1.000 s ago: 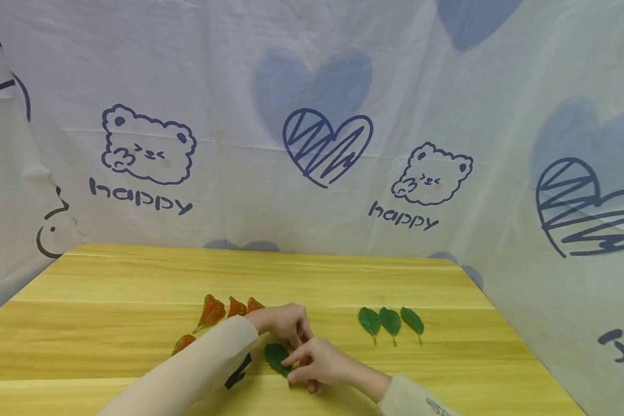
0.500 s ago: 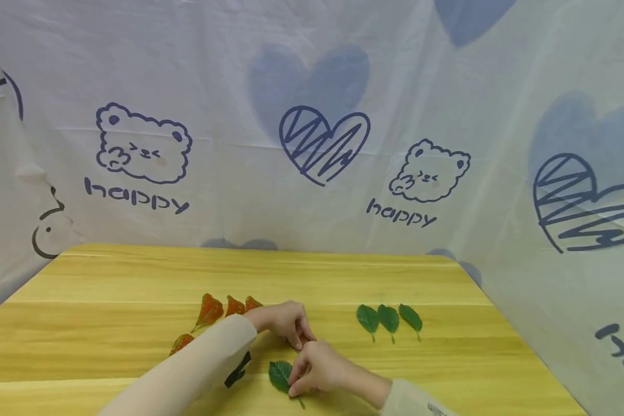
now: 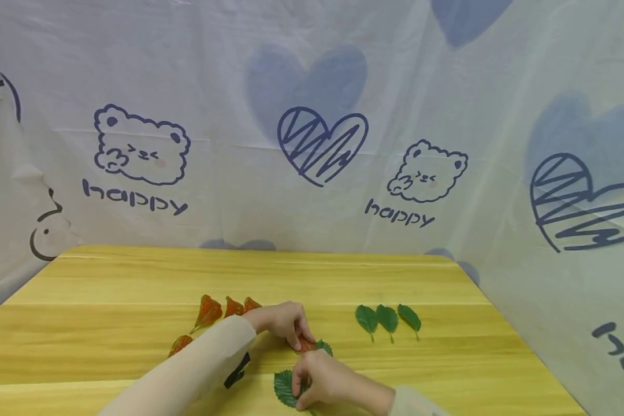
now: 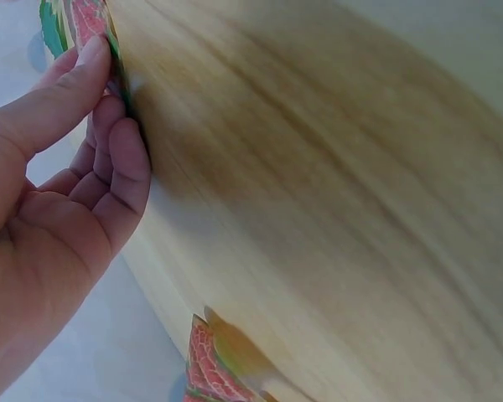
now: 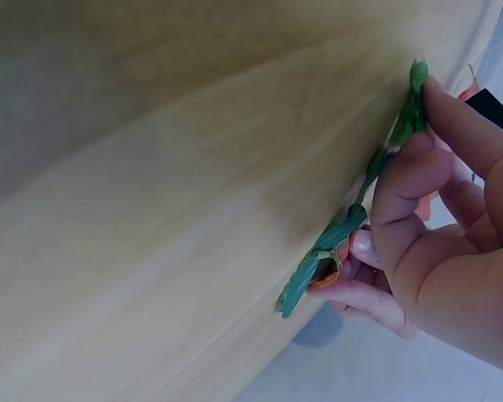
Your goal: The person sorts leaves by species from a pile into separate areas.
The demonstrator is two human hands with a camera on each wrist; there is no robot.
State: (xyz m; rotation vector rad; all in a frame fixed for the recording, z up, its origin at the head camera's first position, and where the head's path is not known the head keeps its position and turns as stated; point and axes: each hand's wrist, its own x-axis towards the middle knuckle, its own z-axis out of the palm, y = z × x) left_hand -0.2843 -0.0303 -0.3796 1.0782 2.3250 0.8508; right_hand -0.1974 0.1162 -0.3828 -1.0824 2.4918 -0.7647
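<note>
My left hand [image 3: 287, 325] pinches a red-and-green leaf [image 3: 305, 345] close to the tabletop; in the left wrist view the thumb lies along its red veined face [image 4: 89, 20]. Just right of that leaf, another green leaf [image 3: 325, 347] shows, partly hidden behind my right hand [image 3: 325, 378]. Nearer the front edge, that right hand pinches a serrated green leaf [image 3: 285, 388] between thumb and fingers, covering its right part. The right wrist view shows the pinched leaf [image 5: 409, 113] edge-on against the wood.
Several red leaves [image 3: 208, 312] lie left of centre, some partly behind the left sleeve [image 3: 187, 370]. Three green leaves [image 3: 387, 318] stand in a row on the right. A black object [image 3: 237, 371] shows beside the left sleeve. A printed white cloth [image 3: 229, 190] hangs behind the wooden table [image 3: 135, 277].
My right hand has moved slightly toward the front edge, bringing its green leaf along. The red leaf and a second green leaf beside it have come into view. The left hand stays nearly still.
</note>
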